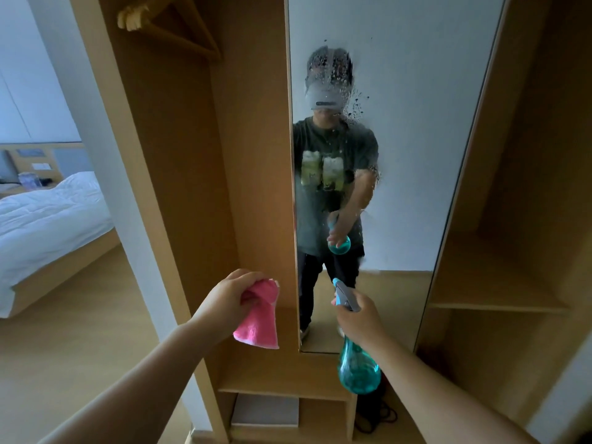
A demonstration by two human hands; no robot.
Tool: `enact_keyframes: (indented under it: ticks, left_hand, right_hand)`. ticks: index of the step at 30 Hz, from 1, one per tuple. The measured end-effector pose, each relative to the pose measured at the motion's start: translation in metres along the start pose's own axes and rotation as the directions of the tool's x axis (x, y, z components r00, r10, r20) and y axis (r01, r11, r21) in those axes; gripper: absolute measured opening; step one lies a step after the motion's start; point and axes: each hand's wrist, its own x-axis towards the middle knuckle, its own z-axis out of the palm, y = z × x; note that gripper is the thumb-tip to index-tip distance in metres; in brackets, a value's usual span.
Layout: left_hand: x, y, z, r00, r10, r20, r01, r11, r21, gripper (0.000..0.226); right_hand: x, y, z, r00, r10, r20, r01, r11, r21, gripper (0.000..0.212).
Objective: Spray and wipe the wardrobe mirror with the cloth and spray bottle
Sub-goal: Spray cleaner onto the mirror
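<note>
Hangers [134, 17] hang left of mirror [416, 123], bed [48, 219] beyond.

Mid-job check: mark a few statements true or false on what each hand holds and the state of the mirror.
1. The left hand grips the pink cloth. True.
2. The right hand holds the spray bottle, nozzle toward the mirror. True.
3. The mirror is dry all over. False: droplets cover its upper part.
4. The pink cloth is pressed against the glass. False: it hangs in front of the wooden panel, off the mirror.
</note>
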Motion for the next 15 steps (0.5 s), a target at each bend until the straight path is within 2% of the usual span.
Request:
enact_keyframes:
  ticks: [12, 15]
  left_hand:
    - [-0.004, -0.006, 0.018, 0.999, -0.003, 0.040, 0.003, 1.000, -0.006, 0.042]
    - [-0.002, -0.002, 0.023, 0.999, 0.011, 0.049, -0.010, 1.000, -0.018, 0.042]
  right_hand:
    - [-0.002, 0.021, -0.002, 0.999, 0.046, -0.020, -0.046, 0.999, 0.022, 0.008]
    - [-0.006, 0.026, -0.005, 0.997, 0.067, -0.039, -0.066, 0.998, 0.009, 0.015]
